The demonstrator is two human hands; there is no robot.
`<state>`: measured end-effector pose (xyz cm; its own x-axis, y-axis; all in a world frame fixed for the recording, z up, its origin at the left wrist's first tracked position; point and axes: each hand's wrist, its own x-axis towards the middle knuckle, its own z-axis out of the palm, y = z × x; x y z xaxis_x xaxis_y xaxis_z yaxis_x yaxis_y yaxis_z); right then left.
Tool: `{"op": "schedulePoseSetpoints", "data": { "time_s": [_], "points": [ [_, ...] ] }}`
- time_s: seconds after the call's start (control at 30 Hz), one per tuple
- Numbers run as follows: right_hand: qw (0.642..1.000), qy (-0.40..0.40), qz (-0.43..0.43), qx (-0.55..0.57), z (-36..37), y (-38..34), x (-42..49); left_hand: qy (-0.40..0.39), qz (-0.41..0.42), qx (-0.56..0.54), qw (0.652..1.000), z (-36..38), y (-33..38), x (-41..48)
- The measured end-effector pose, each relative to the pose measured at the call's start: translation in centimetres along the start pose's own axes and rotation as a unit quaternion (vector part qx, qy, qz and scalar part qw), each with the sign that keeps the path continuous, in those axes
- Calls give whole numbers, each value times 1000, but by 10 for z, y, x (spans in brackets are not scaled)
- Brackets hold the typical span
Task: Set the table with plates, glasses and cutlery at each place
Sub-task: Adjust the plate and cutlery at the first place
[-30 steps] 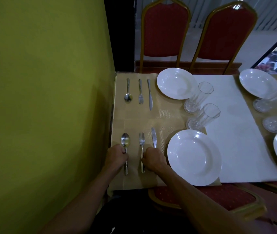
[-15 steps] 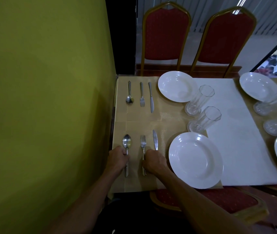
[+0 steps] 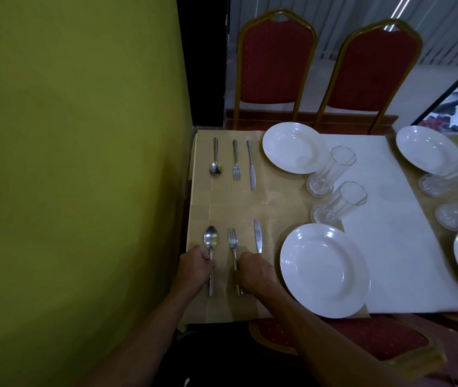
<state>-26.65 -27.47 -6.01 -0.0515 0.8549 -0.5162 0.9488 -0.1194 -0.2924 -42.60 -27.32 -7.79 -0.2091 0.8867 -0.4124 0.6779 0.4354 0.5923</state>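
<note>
Cutlery at the near place lay in a row on the tan cloth of the counter (image 3: 250,199): spoon (image 3: 211,244), fork (image 3: 233,247), knife (image 3: 257,236), tips pointing away. The left hand (image 3: 195,268) was curled around the spoon's handle; the right hand (image 3: 253,272) was closed over the handles of the fork and the knife. A white plate (image 3: 324,270) sat just right of the knife, with two glasses (image 3: 339,202) beyond it. The far place held a matching spoon, fork and knife set (image 3: 234,160) beside a second plate (image 3: 294,148). Two red chairs (image 3: 275,65) stood behind; more plates and glasses lay to the right.
</note>
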Motion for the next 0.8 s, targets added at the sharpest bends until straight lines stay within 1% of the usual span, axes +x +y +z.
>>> {"op": "schedulePoseSetpoints", "data": {
  "time_s": [0.5, 0.8],
  "points": [
    [1000, 23, 14, -1, -1, -5, -4, -4, -14, -7, 1000, -1, 0, 1],
    [999, 14, 22, 20, 0, -3, -1, 0, -2, 9, 1000, -4, 2, 2]
  ]
}}
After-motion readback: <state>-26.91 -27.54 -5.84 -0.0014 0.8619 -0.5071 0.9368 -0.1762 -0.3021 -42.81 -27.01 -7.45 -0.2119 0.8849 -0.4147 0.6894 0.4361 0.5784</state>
